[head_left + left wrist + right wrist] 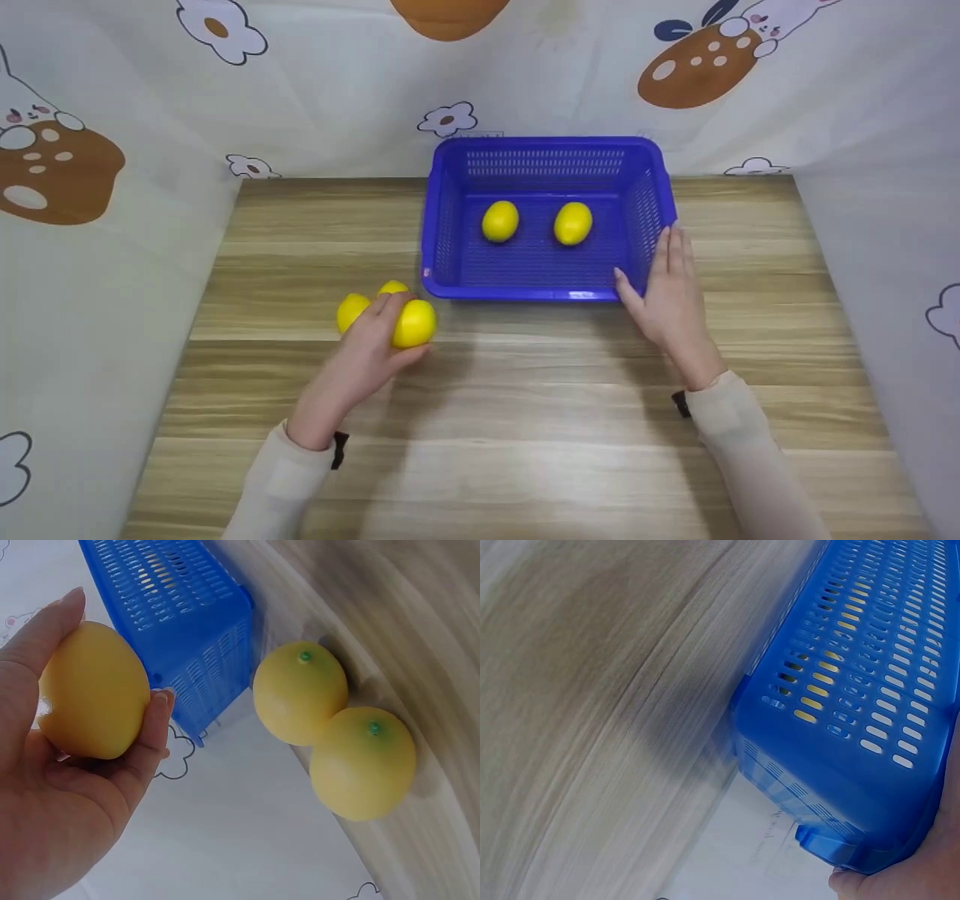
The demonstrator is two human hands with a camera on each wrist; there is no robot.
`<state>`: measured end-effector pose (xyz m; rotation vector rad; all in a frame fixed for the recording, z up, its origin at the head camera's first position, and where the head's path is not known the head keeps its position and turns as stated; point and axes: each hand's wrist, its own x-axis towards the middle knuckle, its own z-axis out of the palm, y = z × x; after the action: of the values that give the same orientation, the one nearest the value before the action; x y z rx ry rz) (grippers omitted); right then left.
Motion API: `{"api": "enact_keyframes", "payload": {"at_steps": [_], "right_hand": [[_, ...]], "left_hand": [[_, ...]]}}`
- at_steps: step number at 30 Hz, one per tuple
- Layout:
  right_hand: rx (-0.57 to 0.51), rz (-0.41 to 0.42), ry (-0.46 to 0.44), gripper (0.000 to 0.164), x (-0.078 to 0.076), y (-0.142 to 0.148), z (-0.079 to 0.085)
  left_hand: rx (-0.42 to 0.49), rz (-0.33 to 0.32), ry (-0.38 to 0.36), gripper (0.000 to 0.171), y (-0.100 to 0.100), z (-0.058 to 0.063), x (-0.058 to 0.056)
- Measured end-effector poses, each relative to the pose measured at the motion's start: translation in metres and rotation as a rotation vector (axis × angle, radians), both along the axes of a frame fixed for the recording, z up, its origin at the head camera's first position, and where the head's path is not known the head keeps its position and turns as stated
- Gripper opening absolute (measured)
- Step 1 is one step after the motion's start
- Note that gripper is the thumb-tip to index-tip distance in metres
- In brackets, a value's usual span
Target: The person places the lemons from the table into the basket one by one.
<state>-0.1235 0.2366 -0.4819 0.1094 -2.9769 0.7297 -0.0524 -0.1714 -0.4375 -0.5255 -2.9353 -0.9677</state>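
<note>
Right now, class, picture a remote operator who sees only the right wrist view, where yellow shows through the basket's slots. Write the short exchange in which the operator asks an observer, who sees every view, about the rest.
Operator: What is inside the blue basket?
Observer: Two yellow fruits, lying apart on its floor.
Operator: And the left hand?
Observer: It holds one fruit, with fingers and thumb around it.
Operator: Anything else outside the basket?
Observer: Two more fruits sit side by side on the wooden table, off the basket's near left corner in the head view.
</note>
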Motion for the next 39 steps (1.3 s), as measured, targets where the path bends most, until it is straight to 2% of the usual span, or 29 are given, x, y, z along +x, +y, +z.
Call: {"api": "enact_keyframes", "payload": {"at_steps": [3,9,19,28,39], "right_hand": [[0.0,0.002,-0.003,0.093,0.0,0.0,0.0],[-0.003,-0.004,-0.008,0.093,0.0,0.0,0.0],[0.003,-0.005,-0.012,0.094,0.0,0.0,0.0],[0.002,0.001,-0.013,0.093,0.0,0.0,0.001],[0.007,0.005,-0.015,0.093,0.0,0.0,0.001]], "left_hand": [[-0.019,-0.001,-0.02,0.062,0.001,0.005,-0.004],[-0.028,-0.023,-0.006,0.056,0.002,0.011,-0.011],[0.019,-0.026,-0.003,0.062,0.007,0.015,-0.019],[0.041,-0.018,-0.041,0.062,0.013,0.017,-0.03],[0.11,0.002,-0.07,0.062,0.023,0.021,-0.04]]}}
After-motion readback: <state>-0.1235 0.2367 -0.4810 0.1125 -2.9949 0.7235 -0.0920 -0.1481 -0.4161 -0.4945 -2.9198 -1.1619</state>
